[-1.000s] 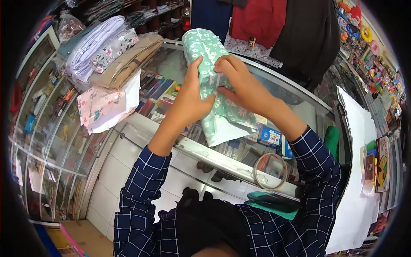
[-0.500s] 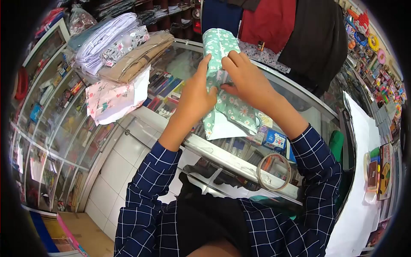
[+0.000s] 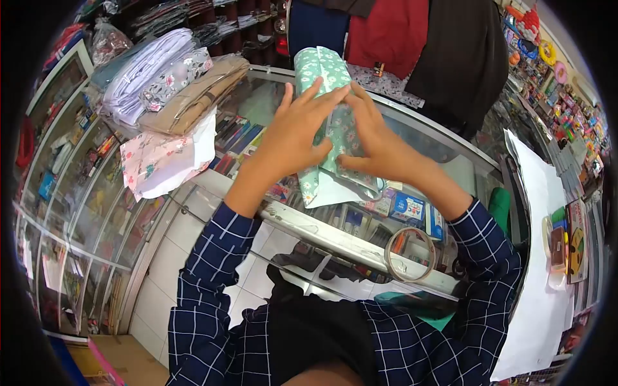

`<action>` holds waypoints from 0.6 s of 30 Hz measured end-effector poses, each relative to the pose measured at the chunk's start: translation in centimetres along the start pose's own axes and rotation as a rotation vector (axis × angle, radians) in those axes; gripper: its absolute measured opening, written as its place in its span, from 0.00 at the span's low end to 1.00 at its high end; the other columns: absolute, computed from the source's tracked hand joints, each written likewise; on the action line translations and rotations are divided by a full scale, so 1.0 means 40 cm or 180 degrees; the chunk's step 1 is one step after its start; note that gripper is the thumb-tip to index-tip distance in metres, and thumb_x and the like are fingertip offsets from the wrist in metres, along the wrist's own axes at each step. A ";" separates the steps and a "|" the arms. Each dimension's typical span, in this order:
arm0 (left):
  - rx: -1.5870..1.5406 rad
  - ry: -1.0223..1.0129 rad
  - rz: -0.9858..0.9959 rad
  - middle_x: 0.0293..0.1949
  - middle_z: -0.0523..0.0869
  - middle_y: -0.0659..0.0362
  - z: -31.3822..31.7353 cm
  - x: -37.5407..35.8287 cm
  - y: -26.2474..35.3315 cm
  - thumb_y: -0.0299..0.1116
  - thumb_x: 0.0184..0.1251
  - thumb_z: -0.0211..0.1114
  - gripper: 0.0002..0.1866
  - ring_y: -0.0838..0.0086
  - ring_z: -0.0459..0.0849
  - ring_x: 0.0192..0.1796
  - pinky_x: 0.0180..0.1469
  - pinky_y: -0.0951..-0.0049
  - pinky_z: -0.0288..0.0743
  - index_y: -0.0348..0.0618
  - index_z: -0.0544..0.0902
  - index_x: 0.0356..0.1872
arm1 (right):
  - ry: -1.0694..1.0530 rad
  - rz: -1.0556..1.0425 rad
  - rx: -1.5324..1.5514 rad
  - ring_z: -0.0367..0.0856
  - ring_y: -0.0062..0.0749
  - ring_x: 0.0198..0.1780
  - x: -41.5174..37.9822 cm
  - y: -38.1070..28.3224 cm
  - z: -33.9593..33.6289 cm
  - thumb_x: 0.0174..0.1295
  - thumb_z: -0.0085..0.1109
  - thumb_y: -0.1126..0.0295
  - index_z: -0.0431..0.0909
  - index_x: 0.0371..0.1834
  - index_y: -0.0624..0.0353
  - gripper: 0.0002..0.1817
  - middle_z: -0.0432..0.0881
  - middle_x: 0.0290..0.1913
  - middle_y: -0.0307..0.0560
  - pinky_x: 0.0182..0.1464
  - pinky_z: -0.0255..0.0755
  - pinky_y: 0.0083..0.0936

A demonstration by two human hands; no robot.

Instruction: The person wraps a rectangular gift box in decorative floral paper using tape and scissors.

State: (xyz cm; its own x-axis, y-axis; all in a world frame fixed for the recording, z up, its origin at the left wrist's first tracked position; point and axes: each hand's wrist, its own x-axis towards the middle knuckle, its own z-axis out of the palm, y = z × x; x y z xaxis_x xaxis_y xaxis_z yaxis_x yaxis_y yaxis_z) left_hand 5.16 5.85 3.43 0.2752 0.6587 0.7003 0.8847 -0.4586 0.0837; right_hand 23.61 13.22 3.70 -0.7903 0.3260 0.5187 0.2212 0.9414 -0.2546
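A parcel wrapped in green paper with white daisies (image 3: 322, 71) lies on the glass counter (image 3: 444, 145), its white inner paper showing at the near end. My left hand (image 3: 293, 132) lies flat across the parcel's left side, fingers spread over the top. My right hand (image 3: 376, 145) presses on its right side, fingers stretched toward the left hand. Both hands touch the wrapping over its middle, and they hide the seam.
A stack of folded cloth in plastic bags (image 3: 170, 83) and a floral sheet (image 3: 161, 161) sit at the counter's left. A roll of clear tape (image 3: 409, 254) lies near the front edge. White paper sheets (image 3: 537, 212) lie on the right. Garments hang behind the counter.
My left hand has opened from a side grip and spread flat over the parcel's top. My right hand slid lower along the right side. The parcel stays in place.
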 end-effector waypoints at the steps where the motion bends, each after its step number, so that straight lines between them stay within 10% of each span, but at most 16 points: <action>1: -0.0149 -0.0045 -0.0083 0.65 0.74 0.49 -0.003 0.005 -0.001 0.29 0.53 0.66 0.38 0.54 0.70 0.68 0.72 0.51 0.57 0.50 0.66 0.70 | 0.0115 0.0212 0.0021 0.56 0.55 0.72 -0.014 -0.002 0.005 0.48 0.71 0.72 0.43 0.73 0.61 0.53 0.55 0.68 0.66 0.72 0.56 0.38; 5: -0.0317 -0.0005 -0.0056 0.59 0.80 0.54 0.009 0.013 -0.036 0.32 0.55 0.67 0.31 0.57 0.75 0.63 0.70 0.55 0.60 0.50 0.74 0.64 | 0.0015 0.0743 0.0691 0.66 0.51 0.64 -0.062 -0.007 -0.012 0.52 0.71 0.67 0.48 0.70 0.62 0.47 0.62 0.60 0.61 0.67 0.61 0.36; 11: -0.0600 0.0136 -0.0027 0.51 0.84 0.54 0.019 0.035 -0.052 0.30 0.53 0.70 0.22 0.57 0.78 0.54 0.60 0.62 0.69 0.44 0.82 0.52 | -0.2777 0.1051 -0.0030 0.72 0.51 0.57 -0.139 -0.162 -0.218 0.55 0.64 0.70 0.67 0.52 0.59 0.22 0.75 0.49 0.53 0.55 0.71 0.41; 18: -0.0603 0.0212 0.0019 0.51 0.83 0.55 0.029 0.030 -0.064 0.29 0.52 0.70 0.22 0.58 0.78 0.55 0.61 0.62 0.68 0.44 0.82 0.52 | -0.2019 0.0772 -0.0605 0.81 0.53 0.44 -0.237 -0.162 -0.229 0.59 0.55 0.78 0.74 0.38 0.62 0.05 0.79 0.41 0.52 0.45 0.75 0.42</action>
State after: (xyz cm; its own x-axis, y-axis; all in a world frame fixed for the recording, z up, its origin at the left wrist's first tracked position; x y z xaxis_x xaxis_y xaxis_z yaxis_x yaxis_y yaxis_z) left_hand 3.65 8.50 3.24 0.2493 0.6176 0.7460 0.7948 -0.5706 0.2068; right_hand 34.91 4.80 7.92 -0.8739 0.4697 -0.1252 0.4836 0.8662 -0.1258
